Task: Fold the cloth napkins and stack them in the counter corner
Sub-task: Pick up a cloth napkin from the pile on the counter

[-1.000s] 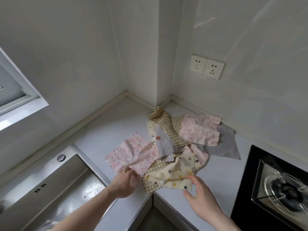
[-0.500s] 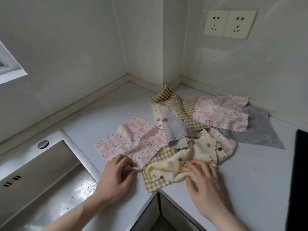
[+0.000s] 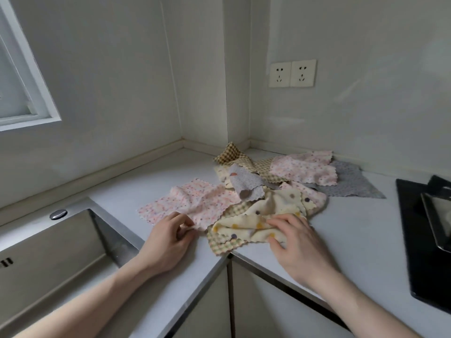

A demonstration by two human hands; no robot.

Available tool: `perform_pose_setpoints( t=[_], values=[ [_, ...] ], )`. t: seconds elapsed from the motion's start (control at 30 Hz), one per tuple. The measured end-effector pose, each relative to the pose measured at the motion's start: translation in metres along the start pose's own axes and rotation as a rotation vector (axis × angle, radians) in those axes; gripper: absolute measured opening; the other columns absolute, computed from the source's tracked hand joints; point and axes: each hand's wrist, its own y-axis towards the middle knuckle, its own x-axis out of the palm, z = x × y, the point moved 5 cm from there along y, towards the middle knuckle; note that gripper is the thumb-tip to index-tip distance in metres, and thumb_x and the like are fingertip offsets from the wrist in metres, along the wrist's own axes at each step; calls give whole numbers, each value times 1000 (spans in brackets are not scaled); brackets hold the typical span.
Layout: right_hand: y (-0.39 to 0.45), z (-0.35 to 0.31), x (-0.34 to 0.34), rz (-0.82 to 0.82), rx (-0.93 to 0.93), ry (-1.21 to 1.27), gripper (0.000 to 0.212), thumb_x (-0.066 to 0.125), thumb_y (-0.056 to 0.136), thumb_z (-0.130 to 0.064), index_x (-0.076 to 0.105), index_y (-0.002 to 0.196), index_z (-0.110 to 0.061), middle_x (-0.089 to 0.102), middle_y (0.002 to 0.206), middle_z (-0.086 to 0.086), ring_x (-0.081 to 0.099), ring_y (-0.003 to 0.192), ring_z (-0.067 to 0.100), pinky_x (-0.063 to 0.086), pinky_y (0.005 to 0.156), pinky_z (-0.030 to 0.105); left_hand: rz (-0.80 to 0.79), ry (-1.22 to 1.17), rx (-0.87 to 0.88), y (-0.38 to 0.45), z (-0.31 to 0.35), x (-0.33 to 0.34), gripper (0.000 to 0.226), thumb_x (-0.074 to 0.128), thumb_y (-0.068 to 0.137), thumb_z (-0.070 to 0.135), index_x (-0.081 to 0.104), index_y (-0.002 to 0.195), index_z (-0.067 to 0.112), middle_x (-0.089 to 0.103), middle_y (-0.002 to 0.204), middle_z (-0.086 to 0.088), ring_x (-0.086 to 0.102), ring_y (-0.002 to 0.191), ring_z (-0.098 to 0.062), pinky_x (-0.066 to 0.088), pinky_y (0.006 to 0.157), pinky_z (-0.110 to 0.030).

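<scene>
On counter (image 3: pixel 122 191) near corner, napkins lying unfolded in loose pile, left hand (image 3: pixel 168 237) pinching pink napkin (image 3: pixel 192 206) corner, right hand (image 3: pixel 295 237) gripping cream napkin (image 3: pixel 263 220), sink (image 3: pixel 48 259) at left.

Legible text, labels, brands, numbers, signs: none. Wall sockets (image 3: pixel 292 73): slot openings only, no lettering legible. Cloth napkins (image 3: pixel 256 198): printed dots, florals and checks, no words. Sink (image 3: pixel 36 252) and black hob (image 3: pixel 419 240): no marking legible.
</scene>
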Motion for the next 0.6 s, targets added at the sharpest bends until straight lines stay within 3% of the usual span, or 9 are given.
perform_pose_setpoints(
  t=[0.2,0.4,0.5,0.6],
  values=[
    [-38,-14,-19,41,152,46,46,68,84,-26,65,130,-31,47,143,-7,45,131,19,36,111,31,159,-233,-126,-8,5,-20,11,59,101,27,64,92,22,69,90,5,65,90,-21,49,78,-36],
    [-86,-36,-45,-10,220,107,52,67,87,-22,57,138,-24,42,145,-4,38,141,15,23,116,21,351,-346,-153,11,45,-95,22,58,101,39,63,96,18,70,93,0,66,94,-24,50,82,-35],
    [-94,-51,-72,0,194,150,50,67,88,-24,56,136,-29,44,137,-11,44,134,10,29,111,18,366,-352,-114,29,84,-137,20,59,100,35,65,102,16,68,95,0,64,92,-26,46,79,-32],
    [-94,-73,-104,16,180,248,51,70,89,-33,54,137,-33,45,137,-17,45,131,5,38,112,28,368,-357,-9,34,132,-170,18,57,101,35,64,104,18,66,96,2,61,88,-22,42,76,-29]
  ],
)
